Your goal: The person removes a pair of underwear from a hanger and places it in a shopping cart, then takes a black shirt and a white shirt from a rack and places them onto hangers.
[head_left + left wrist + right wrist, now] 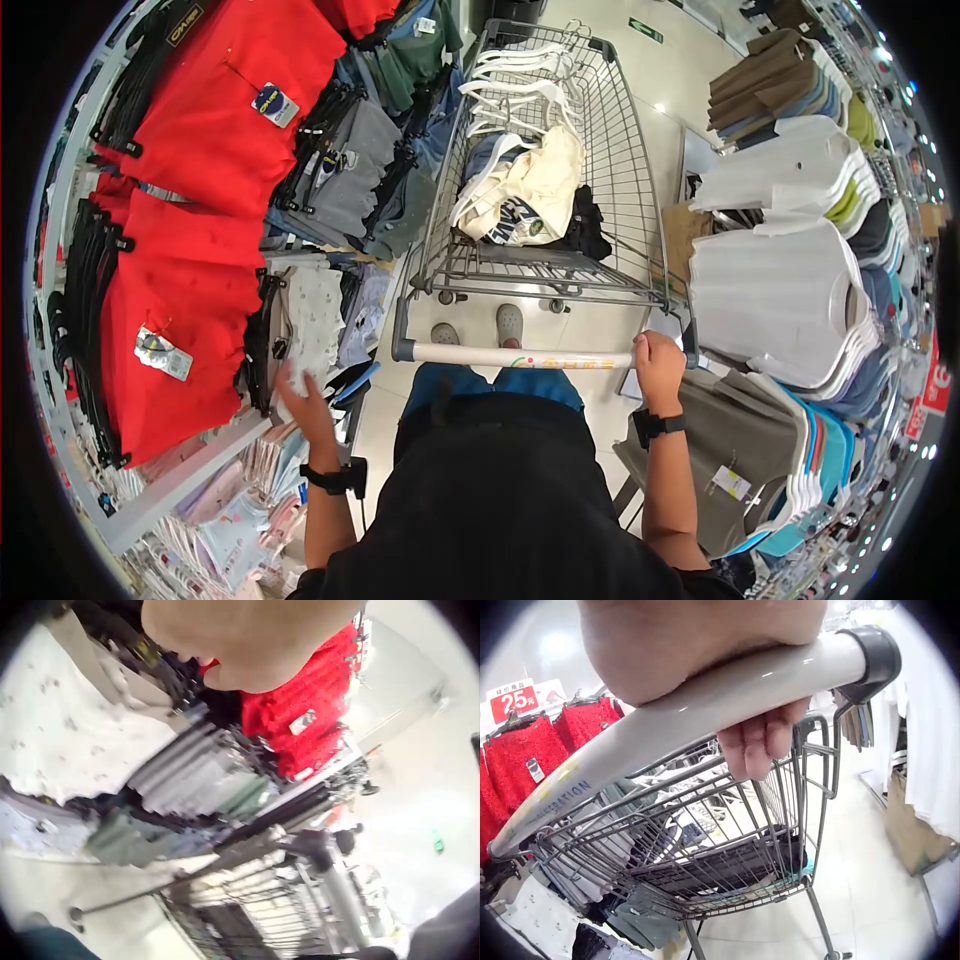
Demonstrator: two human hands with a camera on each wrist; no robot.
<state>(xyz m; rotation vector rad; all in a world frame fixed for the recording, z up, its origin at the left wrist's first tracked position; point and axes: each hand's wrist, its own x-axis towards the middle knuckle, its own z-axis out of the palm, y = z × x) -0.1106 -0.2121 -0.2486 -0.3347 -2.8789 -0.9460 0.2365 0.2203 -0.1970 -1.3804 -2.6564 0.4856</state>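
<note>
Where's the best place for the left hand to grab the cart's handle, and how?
Probably best at the left end of the handle, from the near side, wrapping over the top. It is a long, rounded bar, bare at that end, while the right hand grips the other.

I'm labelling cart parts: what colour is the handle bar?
The handle bar is off-white, printed partly in blue and yellow; the right wrist view shows it best.

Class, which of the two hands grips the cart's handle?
The right hand: its fingers wrap round the handle near one end, while the left hand is off it, beside the rack's spotted white garment.
</note>
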